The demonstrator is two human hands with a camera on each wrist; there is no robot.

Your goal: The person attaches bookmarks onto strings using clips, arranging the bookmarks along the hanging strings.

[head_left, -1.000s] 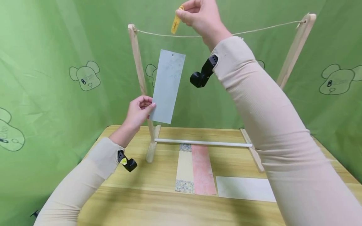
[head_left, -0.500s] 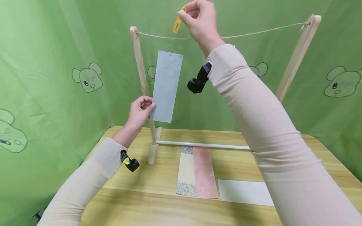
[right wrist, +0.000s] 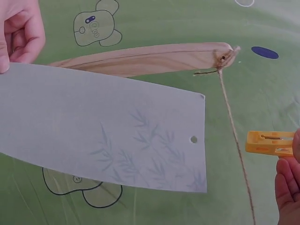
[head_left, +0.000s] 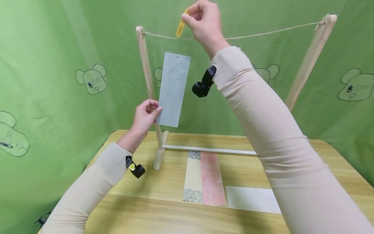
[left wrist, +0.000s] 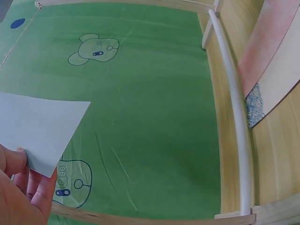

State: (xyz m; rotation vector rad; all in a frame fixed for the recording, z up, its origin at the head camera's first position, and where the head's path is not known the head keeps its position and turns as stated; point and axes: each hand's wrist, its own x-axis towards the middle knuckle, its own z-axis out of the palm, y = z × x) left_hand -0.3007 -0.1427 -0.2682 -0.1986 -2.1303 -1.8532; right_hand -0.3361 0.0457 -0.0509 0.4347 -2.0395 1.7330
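My left hand pinches the lower left edge of a pale blue bookmark, thumb in front. The bookmark stands nearly upright, its top just below the string. In the right wrist view a punched hole and faint bamboo leaves show at one end of the bookmark. Up high, my right hand pinches a yellow clothespin between thumb and fingers. The clothespin points downward near the string, and in the right wrist view the clothespin is apart from both string and bookmark.
A wooden frame has a left post and right post, joined low by a white rod. On the table lie a cream patterned strip, a pink strip and a white strip. A green curtain hangs behind.
The view has shifted slightly. My right hand with the clothespin dips a little toward the string. The bookmark stays in my left hand, almost still.
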